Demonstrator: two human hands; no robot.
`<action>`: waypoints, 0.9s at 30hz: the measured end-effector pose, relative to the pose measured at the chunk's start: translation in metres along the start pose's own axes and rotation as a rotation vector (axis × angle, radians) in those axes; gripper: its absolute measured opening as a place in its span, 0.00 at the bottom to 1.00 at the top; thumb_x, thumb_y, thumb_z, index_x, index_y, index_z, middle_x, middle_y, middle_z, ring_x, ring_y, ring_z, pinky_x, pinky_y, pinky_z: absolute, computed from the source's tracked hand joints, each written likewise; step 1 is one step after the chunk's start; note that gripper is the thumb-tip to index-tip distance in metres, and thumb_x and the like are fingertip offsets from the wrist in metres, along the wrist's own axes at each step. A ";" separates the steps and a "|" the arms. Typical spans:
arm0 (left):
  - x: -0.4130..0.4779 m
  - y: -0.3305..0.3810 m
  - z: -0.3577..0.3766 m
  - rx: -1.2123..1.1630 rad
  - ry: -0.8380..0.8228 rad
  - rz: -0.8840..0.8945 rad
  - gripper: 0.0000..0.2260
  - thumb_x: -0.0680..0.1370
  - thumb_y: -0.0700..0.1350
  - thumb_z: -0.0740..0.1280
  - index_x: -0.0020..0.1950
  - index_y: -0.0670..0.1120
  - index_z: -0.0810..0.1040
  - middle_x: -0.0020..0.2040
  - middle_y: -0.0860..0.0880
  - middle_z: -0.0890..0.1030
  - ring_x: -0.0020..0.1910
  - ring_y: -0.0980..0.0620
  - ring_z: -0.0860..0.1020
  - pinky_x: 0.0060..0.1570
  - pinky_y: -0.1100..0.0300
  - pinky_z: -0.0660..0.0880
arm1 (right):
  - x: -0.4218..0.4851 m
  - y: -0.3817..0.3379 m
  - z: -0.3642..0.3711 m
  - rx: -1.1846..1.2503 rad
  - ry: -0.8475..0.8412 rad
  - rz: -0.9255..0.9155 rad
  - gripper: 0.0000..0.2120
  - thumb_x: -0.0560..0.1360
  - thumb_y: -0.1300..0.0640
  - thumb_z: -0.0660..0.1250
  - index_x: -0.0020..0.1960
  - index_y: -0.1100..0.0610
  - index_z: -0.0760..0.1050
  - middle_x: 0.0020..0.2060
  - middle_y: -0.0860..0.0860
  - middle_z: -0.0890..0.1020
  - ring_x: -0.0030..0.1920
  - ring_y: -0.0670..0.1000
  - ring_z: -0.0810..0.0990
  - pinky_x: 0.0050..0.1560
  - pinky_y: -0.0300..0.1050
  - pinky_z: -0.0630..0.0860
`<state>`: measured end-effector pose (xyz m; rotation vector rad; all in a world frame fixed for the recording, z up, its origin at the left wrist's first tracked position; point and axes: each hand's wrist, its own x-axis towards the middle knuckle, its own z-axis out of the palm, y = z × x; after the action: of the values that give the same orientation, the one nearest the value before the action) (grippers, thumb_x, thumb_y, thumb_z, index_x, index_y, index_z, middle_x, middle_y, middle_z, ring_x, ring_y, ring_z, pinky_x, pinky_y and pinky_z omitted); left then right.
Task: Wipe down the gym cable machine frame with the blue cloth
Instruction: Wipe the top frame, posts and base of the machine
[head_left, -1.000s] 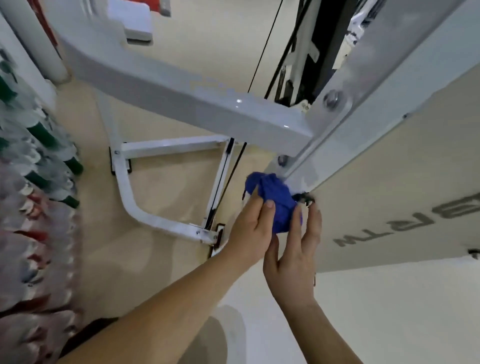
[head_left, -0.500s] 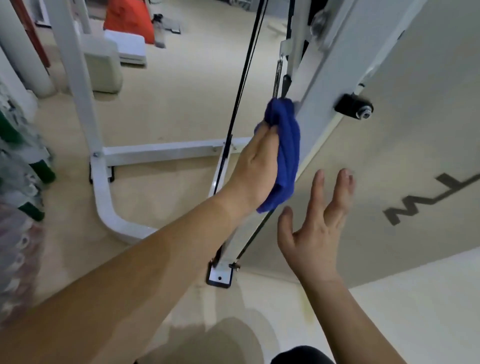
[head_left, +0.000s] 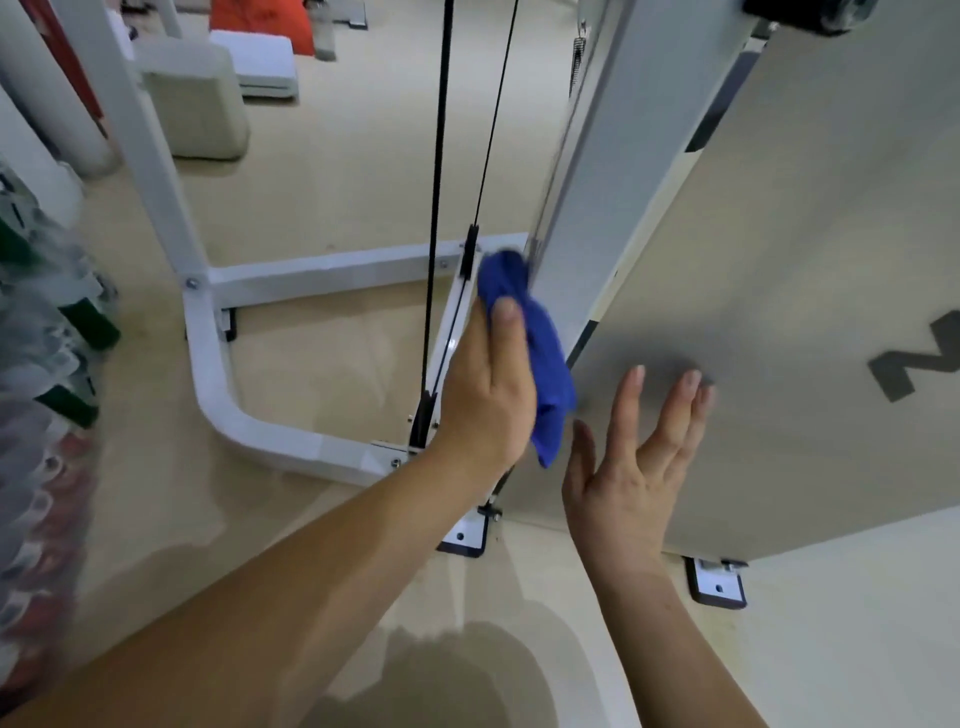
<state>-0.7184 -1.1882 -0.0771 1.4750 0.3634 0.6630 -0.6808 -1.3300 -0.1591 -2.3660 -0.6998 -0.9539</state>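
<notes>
While left hand grips blue cloth on frame upright, right hand fingers spread nr panel; cables just left.

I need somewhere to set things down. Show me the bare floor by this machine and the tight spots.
Bare floor lies between the curved base tube, the crossbar and the cables. Tight: between cables and upright post, where the left hand holds the blue cloth.

Single head-worn wide-angle view, set above the arms, facing forward and steeply down along the white frame upright to the floor. Close in: left hand and right hand mid-frame, forearms entering from the lower edge. Left edge of the picture smeared, perhaps lens distortion.
</notes>
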 end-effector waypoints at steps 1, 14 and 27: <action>0.004 0.008 0.004 0.046 0.006 0.125 0.14 0.84 0.61 0.51 0.67 0.66 0.68 0.56 0.56 0.80 0.55 0.59 0.78 0.58 0.63 0.71 | 0.000 0.003 0.003 -0.009 0.016 -0.011 0.30 0.81 0.59 0.68 0.79 0.58 0.60 0.78 0.66 0.54 0.79 0.72 0.52 0.75 0.71 0.59; -0.024 -0.105 -0.013 0.325 -0.090 0.029 0.23 0.81 0.65 0.56 0.73 0.57 0.62 0.58 0.69 0.72 0.57 0.76 0.71 0.55 0.80 0.64 | -0.004 0.023 0.026 -0.074 0.126 -0.057 0.28 0.82 0.50 0.68 0.79 0.52 0.61 0.83 0.50 0.42 0.83 0.59 0.46 0.77 0.66 0.60; -0.038 -0.165 -0.026 0.337 -0.190 -0.149 0.25 0.79 0.59 0.60 0.75 0.58 0.59 0.63 0.65 0.72 0.64 0.67 0.73 0.59 0.80 0.64 | -0.005 0.030 0.042 -0.096 0.166 -0.030 0.29 0.83 0.49 0.67 0.80 0.50 0.60 0.83 0.53 0.44 0.83 0.55 0.41 0.80 0.62 0.52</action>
<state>-0.7329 -1.1852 -0.2482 1.7951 0.4478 0.3492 -0.6453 -1.3282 -0.1963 -2.3302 -0.6398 -1.2060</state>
